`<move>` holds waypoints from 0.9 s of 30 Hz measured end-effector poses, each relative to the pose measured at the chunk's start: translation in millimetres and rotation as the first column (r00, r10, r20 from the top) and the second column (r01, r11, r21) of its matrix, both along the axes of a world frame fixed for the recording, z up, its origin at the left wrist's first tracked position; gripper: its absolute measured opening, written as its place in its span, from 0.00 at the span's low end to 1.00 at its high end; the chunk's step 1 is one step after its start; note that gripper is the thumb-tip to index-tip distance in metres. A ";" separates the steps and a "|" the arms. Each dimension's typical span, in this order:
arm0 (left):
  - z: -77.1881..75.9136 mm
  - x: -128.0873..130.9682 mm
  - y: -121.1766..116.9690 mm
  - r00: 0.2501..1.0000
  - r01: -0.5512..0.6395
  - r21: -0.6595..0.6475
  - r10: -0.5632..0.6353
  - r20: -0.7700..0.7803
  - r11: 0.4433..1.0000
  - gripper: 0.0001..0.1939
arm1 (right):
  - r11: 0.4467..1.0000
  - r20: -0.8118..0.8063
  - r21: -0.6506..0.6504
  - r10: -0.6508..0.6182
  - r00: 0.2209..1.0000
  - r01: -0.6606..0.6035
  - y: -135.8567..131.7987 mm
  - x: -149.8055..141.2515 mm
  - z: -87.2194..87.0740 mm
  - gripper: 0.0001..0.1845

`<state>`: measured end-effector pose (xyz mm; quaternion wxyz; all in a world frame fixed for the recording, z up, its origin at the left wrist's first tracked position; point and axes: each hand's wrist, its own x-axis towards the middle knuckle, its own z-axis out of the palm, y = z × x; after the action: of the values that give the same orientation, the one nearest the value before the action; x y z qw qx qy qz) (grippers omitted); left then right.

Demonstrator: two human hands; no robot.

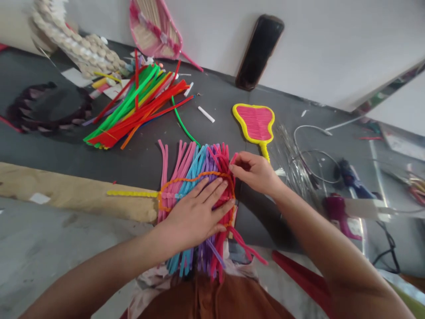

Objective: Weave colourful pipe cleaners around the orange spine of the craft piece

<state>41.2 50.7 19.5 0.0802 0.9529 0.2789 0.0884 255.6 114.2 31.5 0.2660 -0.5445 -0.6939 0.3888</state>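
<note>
Rows of pink, blue, purple and red pipe cleaners point(186, 159) lie across an orange twisted frame point(195, 177) at the table's near edge. A yellow twisted handle point(133, 193) sticks out from the frame to the left. My left hand point(197, 212) rests flat on the rows, fingers spread, covering part of the red ones. At the frame's right end, my right hand point(255, 173) pinches a pinkish-red pipe cleaner point(234, 157) between thumb and forefinger. Two loose red ends point(247, 250) trail toward the lower right.
A colourful bundle of pipe cleaners point(133, 110) lies at the back left, beside a dark braided band point(49, 108). Behind my right hand is a finished pink-and-yellow fan point(255, 123). A phone point(260, 51) leans on the wall. Wires point(294, 155) and a magenta glue gun point(340, 215) are rightward.
</note>
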 end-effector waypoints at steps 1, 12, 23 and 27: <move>1.4 0.0 0.6 1.000 -0.019 -0.014 0.019 0.004 1.000 0.29 | 1.000 -0.007 -0.008 -0.004 1.000 0.004 -0.5 0.9 -1.2 0.08; -2.1 -2.0 1.5 0.998 -0.068 -0.085 0.069 0.013 0.994 0.30 | 0.977 -0.060 -0.184 -0.117 0.991 0.104 1.2 5.6 -9.4 0.12; -6.5 -1.4 -0.8 0.996 -0.085 -0.011 0.086 0.013 0.996 0.37 | 0.933 0.063 -0.338 0.150 0.987 -0.120 22.1 -8.0 16.5 0.12; -7.1 -1.7 -0.7 0.996 -0.081 0.003 0.081 0.029 0.997 0.36 | 0.945 0.139 -0.305 0.171 0.975 -0.123 18.9 -7.0 22.0 0.11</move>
<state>39.4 50.0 12.5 0.0786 0.9396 0.3157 0.1059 248.5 133.1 53.5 0.0942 -0.5547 -0.6866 0.4604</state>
